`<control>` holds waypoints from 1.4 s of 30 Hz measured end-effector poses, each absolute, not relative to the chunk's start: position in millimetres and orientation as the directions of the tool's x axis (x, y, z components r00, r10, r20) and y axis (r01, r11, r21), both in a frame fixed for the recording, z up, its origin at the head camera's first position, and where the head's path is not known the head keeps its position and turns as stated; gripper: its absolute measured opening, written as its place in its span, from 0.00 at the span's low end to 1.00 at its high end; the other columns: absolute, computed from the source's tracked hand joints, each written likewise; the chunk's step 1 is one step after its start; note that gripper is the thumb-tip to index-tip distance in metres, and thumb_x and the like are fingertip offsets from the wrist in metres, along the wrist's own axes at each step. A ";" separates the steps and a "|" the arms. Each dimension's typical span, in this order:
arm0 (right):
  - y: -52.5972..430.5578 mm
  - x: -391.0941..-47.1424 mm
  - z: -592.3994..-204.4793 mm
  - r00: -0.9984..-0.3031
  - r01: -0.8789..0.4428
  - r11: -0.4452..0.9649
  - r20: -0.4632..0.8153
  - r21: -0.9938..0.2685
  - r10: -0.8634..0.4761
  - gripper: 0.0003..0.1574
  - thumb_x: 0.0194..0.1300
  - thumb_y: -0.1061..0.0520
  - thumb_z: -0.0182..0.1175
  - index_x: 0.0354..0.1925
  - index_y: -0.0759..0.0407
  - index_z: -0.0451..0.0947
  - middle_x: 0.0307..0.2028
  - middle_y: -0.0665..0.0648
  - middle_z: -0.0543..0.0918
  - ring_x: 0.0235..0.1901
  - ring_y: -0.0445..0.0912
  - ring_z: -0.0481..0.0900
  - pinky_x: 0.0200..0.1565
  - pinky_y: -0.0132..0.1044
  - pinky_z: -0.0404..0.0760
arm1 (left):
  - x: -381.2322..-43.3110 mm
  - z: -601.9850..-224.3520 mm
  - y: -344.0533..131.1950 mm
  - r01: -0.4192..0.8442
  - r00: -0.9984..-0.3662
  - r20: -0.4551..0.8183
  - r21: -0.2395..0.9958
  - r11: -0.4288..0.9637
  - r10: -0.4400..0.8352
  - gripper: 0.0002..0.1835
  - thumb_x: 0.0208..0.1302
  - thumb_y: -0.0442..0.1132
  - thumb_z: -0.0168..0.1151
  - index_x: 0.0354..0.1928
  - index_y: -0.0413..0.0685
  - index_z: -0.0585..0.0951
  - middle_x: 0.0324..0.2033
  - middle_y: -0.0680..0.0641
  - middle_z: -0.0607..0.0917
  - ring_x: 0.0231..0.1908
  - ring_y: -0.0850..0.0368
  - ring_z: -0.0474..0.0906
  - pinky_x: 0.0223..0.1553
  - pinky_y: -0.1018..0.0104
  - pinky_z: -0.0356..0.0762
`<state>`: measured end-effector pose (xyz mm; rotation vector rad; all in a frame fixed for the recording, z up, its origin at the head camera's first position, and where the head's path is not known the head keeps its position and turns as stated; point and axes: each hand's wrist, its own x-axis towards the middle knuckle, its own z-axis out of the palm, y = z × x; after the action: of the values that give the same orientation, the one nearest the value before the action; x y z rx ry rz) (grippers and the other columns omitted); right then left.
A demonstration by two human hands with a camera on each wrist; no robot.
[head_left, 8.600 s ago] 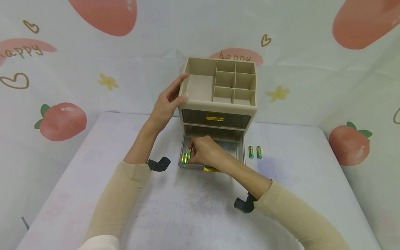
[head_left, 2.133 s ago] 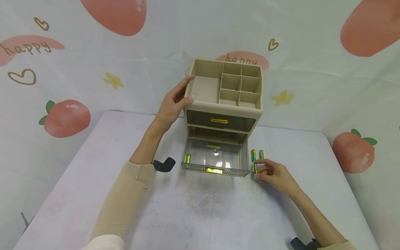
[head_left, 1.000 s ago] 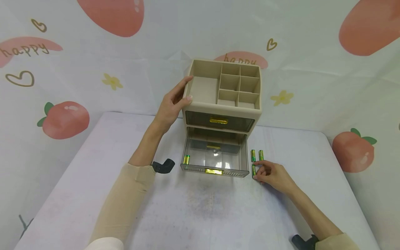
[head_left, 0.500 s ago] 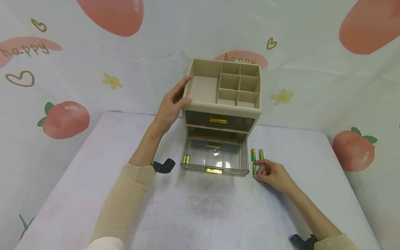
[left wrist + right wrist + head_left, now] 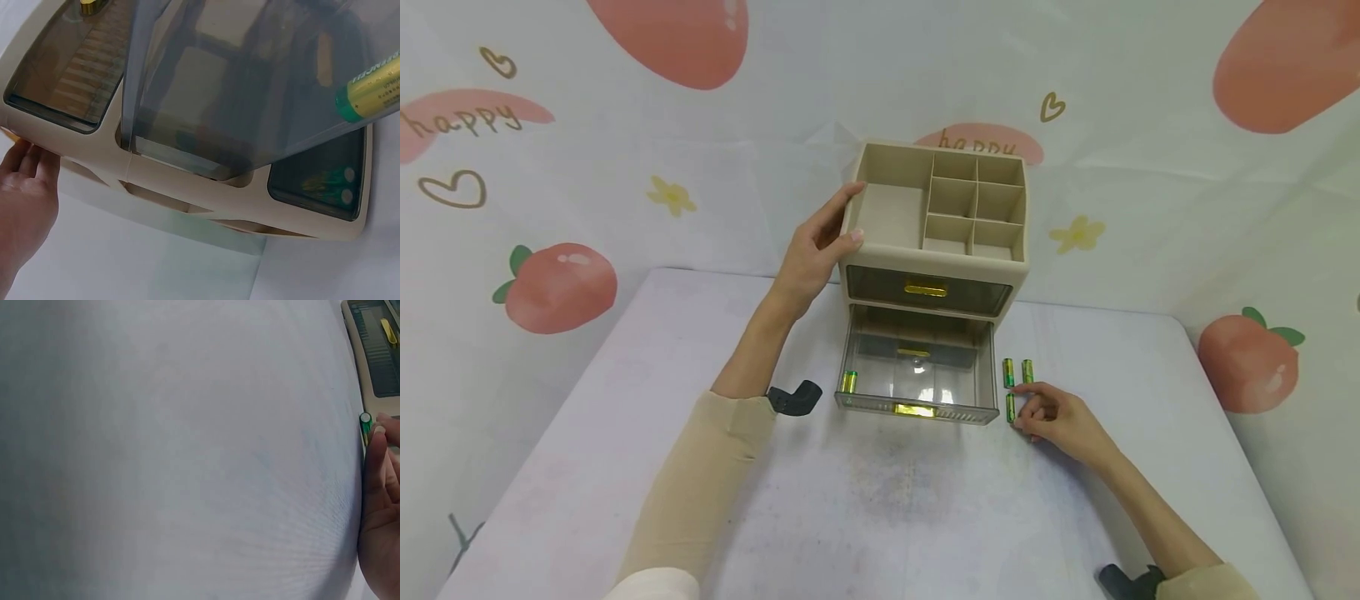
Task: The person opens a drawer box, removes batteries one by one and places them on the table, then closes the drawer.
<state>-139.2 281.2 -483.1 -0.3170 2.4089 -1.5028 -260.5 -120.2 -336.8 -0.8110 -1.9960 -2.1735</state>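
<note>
A beige desktop organizer (image 5: 937,262) has its lower clear drawer (image 5: 925,417) pulled out. My left hand (image 5: 808,254) grips its left side, with thumb and forefinger over the top rim. In the left wrist view, the fingers bend around the beige edge. Green-and-gold batteries (image 5: 849,382) are in the drawer's front left corner. To the right of the drawer, a battery (image 5: 1011,408) lies on the table. My right hand (image 5: 1063,422) is just beside it, thumb tip and forefinger tip close to its two ends. Just behind lie two more batteries, a left one (image 5: 1008,372) and a right one (image 5: 1027,371).
The organizer's upper drawer (image 5: 927,289) is closed. Open compartments (image 5: 953,197) make up its top. Behind it hangs a printed cloth (image 5: 760,108). The white table (image 5: 880,508) extends toward me. A dark wrist mount (image 5: 795,398) projects from each forearm.
Earlier, my right hand was inside the drawer at a battery, with two batteries on the table. Now three lie there, and the thumb has eased slightly off the nearest. My left hand keeps its place.
</note>
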 end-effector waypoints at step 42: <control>258.8 -146.0 -415.1 -0.888 -0.288 0.325 0.124 -0.901 -0.443 0.24 0.65 0.70 0.63 0.59 0.70 0.72 0.29 0.63 0.79 0.24 0.50 0.80 0.31 0.38 0.78 | -260.6 -330.8 -123.0 0.420 -0.849 0.436 0.900 -0.120 0.300 0.32 0.69 0.32 0.58 0.74 0.48 0.66 0.73 0.49 0.65 0.71 0.51 0.60 0.68 0.60 0.61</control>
<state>-146.0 258.8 -415.1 -0.6774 2.4360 -1.6086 -260.6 -123.0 -330.8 -0.8310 -2.0244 -2.1323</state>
